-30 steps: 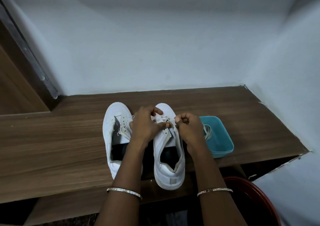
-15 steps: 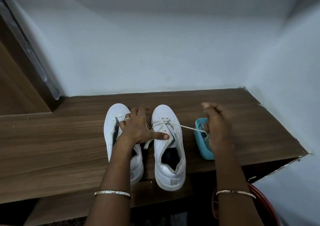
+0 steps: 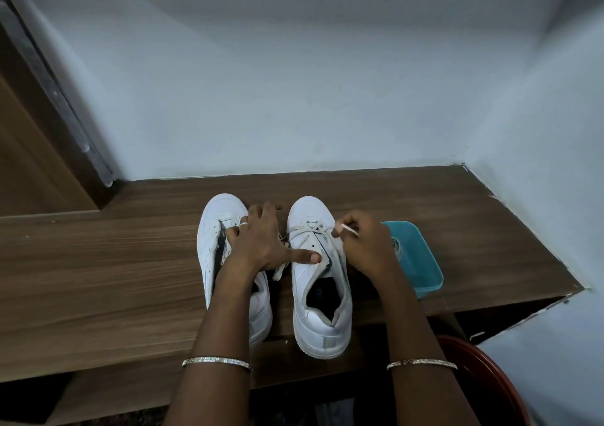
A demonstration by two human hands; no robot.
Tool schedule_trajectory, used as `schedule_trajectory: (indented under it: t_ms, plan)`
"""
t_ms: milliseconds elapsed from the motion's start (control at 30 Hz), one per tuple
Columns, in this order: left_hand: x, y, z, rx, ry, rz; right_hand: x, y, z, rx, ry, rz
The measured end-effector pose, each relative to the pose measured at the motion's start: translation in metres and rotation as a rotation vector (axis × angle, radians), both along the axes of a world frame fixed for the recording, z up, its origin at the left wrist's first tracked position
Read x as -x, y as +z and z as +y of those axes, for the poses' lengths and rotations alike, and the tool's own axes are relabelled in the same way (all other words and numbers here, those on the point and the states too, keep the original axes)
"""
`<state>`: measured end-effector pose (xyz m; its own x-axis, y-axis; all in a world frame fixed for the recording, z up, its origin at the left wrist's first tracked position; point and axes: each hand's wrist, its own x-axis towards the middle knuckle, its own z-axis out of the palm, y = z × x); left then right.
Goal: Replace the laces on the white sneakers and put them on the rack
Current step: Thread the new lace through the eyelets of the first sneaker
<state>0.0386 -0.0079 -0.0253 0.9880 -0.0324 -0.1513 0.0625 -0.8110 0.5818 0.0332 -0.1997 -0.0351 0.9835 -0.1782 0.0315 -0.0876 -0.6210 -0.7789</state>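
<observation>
Right now the two white sneakers stand side by side, toes toward the wall, on the wooden shelf in the lower middle of the frame, heels near its front edge. The half-laced sneaker, right of centre, has a lace crossing only the eyelets nearest the toe. The other sneaker, just left of it, shows bare eyelets and an open tongue. The left hand lies spread across the gap between the two, its fingers loose over the other sneaker's tongue and its straight thumb pressing flat on the half-laced sneaker's eyelet flap. The right hand is curled at that shoe's opposite flap, pinching the lace close to its stiff tip between thumb and forefinger. Beyond it, at middle right, a teal tub holds what looks like a coiled lace, too dim to be sure. A red basin shows in the lower right corner. By the look of it the lace is light, limp and flat, so it will likely twist and sag unless led by its hard tip, the sensible place to hold it for threading. The sneaker seems light, firm in the sole but soft at the flaps, so it wants that steadying thumb. For carrying, the heel collar looks the best grip.
</observation>
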Motion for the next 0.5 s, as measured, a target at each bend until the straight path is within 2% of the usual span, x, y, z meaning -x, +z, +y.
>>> schedule_trajectory:
  t_ms: [133, 333, 433, 500]
  plan:
    - [-0.002, -0.003, 0.003, 0.025, -0.003, 0.006, 0.002, 0.01, -0.01, -0.608, -0.1, -0.014]
    - [-0.002, -0.004, 0.004, 0.009, -0.006, 0.01, 0.005, 0.02, -0.036, -1.326, -0.168, -0.184]
    - [-0.002, -0.004, 0.003, -0.001, -0.004, 0.009, 0.009, 0.021, -0.051, -1.498, -0.137, -0.254]
    - [-0.003, -0.005, 0.003, 0.011, -0.012, 0.015, 0.013, 0.023, -0.055, -1.422, -0.106, -0.228]
